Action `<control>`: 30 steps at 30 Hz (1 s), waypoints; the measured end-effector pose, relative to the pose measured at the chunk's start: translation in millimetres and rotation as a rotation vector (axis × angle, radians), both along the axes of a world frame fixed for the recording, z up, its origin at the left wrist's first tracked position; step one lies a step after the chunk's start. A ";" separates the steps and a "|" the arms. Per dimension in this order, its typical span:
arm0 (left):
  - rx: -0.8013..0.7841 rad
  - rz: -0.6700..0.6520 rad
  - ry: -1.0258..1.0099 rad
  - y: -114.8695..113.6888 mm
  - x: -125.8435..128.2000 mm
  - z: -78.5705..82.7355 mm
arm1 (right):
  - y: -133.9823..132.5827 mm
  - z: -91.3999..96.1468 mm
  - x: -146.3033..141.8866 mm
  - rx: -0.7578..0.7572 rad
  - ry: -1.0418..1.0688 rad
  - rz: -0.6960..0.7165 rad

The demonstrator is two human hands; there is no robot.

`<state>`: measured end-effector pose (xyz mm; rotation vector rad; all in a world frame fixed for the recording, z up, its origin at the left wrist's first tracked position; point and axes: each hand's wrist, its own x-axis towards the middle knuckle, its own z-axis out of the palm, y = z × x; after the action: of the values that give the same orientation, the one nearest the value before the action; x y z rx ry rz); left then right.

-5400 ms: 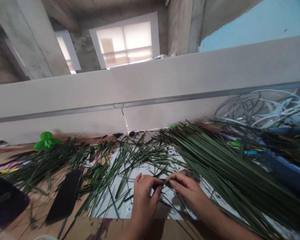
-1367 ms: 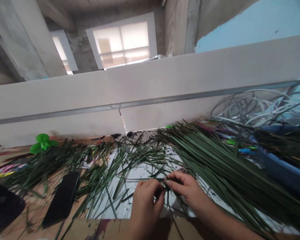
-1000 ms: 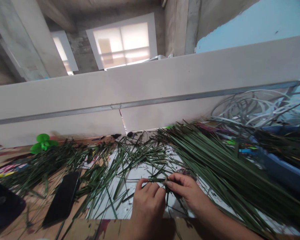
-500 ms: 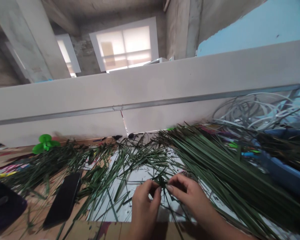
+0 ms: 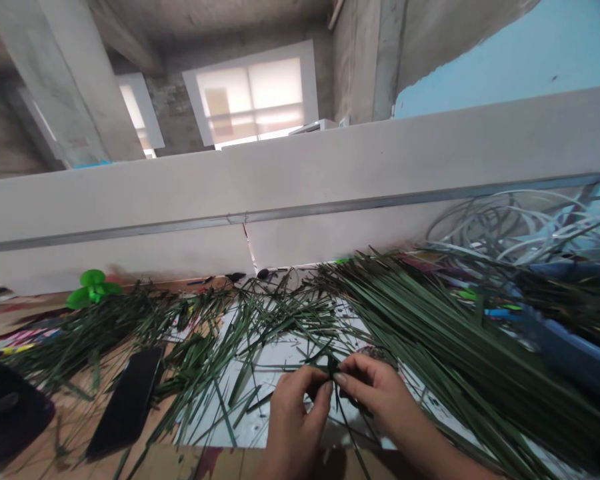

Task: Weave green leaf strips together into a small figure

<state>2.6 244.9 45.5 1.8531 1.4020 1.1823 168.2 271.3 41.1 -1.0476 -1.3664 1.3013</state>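
Note:
My left hand (image 5: pixel 296 420) and my right hand (image 5: pixel 375 399) meet at the bottom middle, fingertips pinched together on a thin green leaf strip (image 5: pixel 331 369) that they fold between them. One loose end of the strip hangs down below the fingers. Both hands hover just above a white sheet (image 5: pixel 280 357) strewn with cut leaf strips. A large bundle of long green leaf strips (image 5: pixel 430 327) lies right beside my right hand.
A black phone (image 5: pixel 127 400) lies at the left on the wooden table (image 5: pixel 45 447). A dark object (image 5: pixel 5 413) sits at the far left. A green plastic piece (image 5: pixel 93 287) is by the white partition (image 5: pixel 300 193). White coiled strips (image 5: pixel 520 227) and a blue container (image 5: pixel 575 347) are right.
My hands stay pinched on the same strip, working it with small finger movements. They have drifted slightly lower in view as the camera tilted up a little.

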 end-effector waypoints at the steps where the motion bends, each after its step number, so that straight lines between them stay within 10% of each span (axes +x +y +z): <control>1: -0.032 0.001 -0.053 1.0 -0.5 1.6 | 0.6 1.0 0.8 -0.010 0.001 0.003; 12: -0.212 -0.234 -0.447 24.5 -14.2 5.1 | 1.7 5.2 2.0 -0.036 -0.056 0.098; 30: -0.377 -0.218 -0.739 25.5 -7.3 7.6 | -8.1 16.0 -0.1 0.063 -0.272 0.030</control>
<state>-4.7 270.3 53.0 1.0981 0.8922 1.2082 168.1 263.2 57.1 -1.1963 -1.6203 1.1600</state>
